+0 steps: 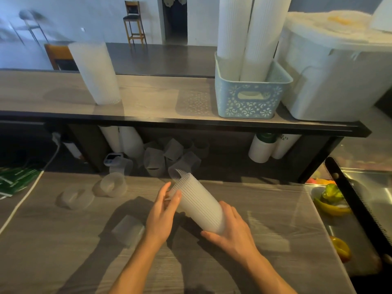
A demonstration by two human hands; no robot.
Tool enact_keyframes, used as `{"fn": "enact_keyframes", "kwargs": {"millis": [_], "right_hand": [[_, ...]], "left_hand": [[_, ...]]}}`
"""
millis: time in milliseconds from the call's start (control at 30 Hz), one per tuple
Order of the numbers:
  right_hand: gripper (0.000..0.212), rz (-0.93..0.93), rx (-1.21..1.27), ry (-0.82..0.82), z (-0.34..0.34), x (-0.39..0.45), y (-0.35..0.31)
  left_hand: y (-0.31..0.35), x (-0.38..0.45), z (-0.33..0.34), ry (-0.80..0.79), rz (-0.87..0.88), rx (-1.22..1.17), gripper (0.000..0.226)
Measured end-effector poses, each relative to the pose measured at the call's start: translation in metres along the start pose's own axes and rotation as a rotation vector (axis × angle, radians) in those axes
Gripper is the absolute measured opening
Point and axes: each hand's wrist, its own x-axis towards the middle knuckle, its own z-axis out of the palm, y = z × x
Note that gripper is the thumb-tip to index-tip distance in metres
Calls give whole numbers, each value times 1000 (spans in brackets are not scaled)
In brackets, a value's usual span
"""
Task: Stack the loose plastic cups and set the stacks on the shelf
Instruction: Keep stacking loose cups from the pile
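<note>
A long stack of clear plastic cups (197, 200) lies tilted above the lower counter, rims pointing up and away. My right hand (231, 228) cups its closed bottom end, fingers curled round it. My left hand (163, 211) presses on its left side near the rims with straight fingers. A second stack of clear cups (96, 73) stands upside down on the shelf (148, 102) at the left. Loose clear cups lie on the counter: one on its side (128, 230) by my left wrist, two more (110, 186) (75, 198) further left. Several others (167, 155) sit under the shelf.
A pale blue basket (250, 96) holding tall white cup stacks and a large white bin (331, 66) fill the shelf's right end. White cup sleeves (269, 147) lie beneath the shelf. A cable (31, 187) crosses the counter's left. A glass case with fruit (331, 200) borders the right.
</note>
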Motion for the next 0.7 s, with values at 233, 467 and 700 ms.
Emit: {"fn": "enact_keyframes", "kwargs": {"millis": [233, 467, 700], "right_hand": [[87, 27, -17, -31, 9, -2, 0], [90, 44, -4, -71, 21, -5, 0], [92, 43, 6, -51, 23, -10, -2]], "left_hand": [[-19, -9, -10, 59, 27, 58, 49], [-40, -17, -16, 57, 4, 62, 36], [-35, -18, -15, 55, 34, 22, 28]]}}
